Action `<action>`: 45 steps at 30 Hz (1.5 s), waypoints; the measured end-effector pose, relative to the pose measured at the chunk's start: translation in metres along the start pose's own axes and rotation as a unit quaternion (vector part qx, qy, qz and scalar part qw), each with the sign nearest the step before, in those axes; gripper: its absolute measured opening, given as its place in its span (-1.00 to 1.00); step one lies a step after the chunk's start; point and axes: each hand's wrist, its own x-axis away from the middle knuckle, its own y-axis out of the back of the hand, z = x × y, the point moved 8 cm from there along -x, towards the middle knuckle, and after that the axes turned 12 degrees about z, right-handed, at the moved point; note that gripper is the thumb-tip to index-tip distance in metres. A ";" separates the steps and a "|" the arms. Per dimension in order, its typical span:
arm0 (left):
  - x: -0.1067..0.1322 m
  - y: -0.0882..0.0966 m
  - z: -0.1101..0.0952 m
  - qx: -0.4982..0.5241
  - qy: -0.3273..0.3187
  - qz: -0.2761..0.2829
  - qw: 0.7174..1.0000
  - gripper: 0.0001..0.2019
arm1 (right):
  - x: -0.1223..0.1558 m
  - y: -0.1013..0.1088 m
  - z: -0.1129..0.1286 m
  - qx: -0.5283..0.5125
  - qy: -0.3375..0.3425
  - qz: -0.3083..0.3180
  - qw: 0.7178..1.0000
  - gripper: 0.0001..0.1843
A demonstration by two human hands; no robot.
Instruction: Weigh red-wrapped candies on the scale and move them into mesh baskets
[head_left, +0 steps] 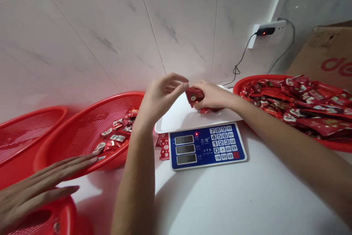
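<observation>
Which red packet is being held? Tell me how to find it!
Find the scale with the blue keypad in the middle of the counter, then its white tray behind the buttons. Over the tray, the right hand grips a red packet. Other packets lie heaped in the red baskets at either side; this one alone is held.

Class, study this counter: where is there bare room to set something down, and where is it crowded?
Bare: the counter in front of the scale, between the forearms, and the tray's left half. Crowded: the right basket heaped with packets, the mesh basket left of the scale, and another person's hand at lower left.
</observation>
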 end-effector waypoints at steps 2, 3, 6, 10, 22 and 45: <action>0.000 0.000 0.003 -0.002 0.007 0.010 1.000 -0.84 | -0.010 -0.017 -0.002 -0.041 0.020 0.050 0.998 -0.44; 0.000 0.001 0.005 -0.002 0.011 0.012 1.000 -0.84 | -0.010 -0.018 -0.003 -0.068 0.032 0.055 0.996 -0.48; 0.000 0.005 0.009 -0.006 0.015 0.003 1.000 -0.84 | -0.002 -0.005 -0.011 -0.163 0.056 -0.008 0.985 -0.57; 0.002 0.014 0.010 0.001 0.013 -0.037 0.999 -0.85 | 0.020 0.022 -0.037 -0.296 0.028 -0.180 0.938 -0.57; 0.008 0.021 -0.002 0.001 0.007 -0.066 0.998 -0.90 | 0.059 0.062 -0.034 -0.373 0.082 -0.339 0.860 -0.59; 0.000 -0.006 0.010 -0.039 0.033 0.058 0.997 -0.79 | 0.032 0.015 -0.010 -0.355 0.095 -0.217 0.904 -0.53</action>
